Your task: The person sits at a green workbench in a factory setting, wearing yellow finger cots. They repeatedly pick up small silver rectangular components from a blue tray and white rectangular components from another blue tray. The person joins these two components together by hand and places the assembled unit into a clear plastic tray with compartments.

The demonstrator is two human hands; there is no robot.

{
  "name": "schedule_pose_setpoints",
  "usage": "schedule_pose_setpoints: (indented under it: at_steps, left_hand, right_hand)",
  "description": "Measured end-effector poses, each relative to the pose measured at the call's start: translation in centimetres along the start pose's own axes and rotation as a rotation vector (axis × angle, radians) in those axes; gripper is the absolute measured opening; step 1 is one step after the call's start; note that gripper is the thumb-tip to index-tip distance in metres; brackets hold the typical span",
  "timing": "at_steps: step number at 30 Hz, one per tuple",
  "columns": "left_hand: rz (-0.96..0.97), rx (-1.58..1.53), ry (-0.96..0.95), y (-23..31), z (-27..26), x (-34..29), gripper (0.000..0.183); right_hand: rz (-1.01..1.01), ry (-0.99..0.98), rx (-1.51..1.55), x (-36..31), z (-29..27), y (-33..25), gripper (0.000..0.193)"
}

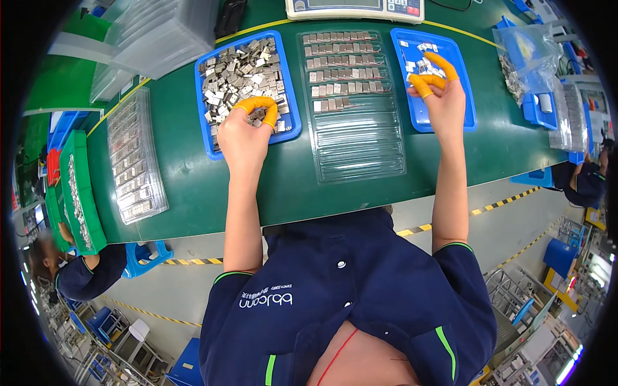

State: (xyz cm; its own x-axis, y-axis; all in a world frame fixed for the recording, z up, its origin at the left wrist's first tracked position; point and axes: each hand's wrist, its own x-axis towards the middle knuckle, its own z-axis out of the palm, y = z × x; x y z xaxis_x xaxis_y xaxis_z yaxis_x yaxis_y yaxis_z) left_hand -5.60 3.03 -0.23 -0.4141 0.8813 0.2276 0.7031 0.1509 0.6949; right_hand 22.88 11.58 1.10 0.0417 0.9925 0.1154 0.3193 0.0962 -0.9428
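Observation:
Orange-yellow finger cots cover fingertips on both hands. My left hand [244,135] reaches into a blue tray [294,125] heaped with small metal-shelled parts [241,71]. Its thumb and forefinger curl together in a pinch among the parts; what lies between the tips is too small to tell. My right hand [445,106] hovers over a second blue tray [467,96] with small white pieces [428,48]. Two of its fingertips press together near a white piece, while another finger stretches past them. Between the trays lies a clear plastic blister tray [357,145], its far rows filled with metal-shelled parts.
A weighing scale [354,9] stands at the far edge of the green table [187,186]. Another filled clear tray [135,157] lies left, near stacked clear trays [164,38] and a green bin [82,193]. A plastic bag [531,55] sits right. Other people work at both sides.

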Motion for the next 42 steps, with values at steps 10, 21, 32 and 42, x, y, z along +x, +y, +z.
schedule_pose_setpoints:
  at_steps: [10,21,32,42]
  left_hand:
    - [-0.075,-0.628,-0.117,-1.1,1.2,-0.7,0.02]
    - [-0.197,-1.064,-0.37,1.9,1.1,-3.0,0.025]
    - [-0.142,-1.134,-0.307,2.7,1.2,-4.0,0.022]
    - [-0.094,-1.102,-0.421,2.5,1.0,-4.1,0.019]
  right_hand:
    - [0.106,-0.214,0.3,-4.4,3.7,-1.7,0.025]
    - [-0.165,-0.256,0.104,-6.3,7.4,-3.3,0.015]
    - [0.085,-0.287,0.304,-6.6,6.8,-3.6,0.014]
    - [0.089,-0.49,0.34,-6.6,5.7,-3.4,0.014]
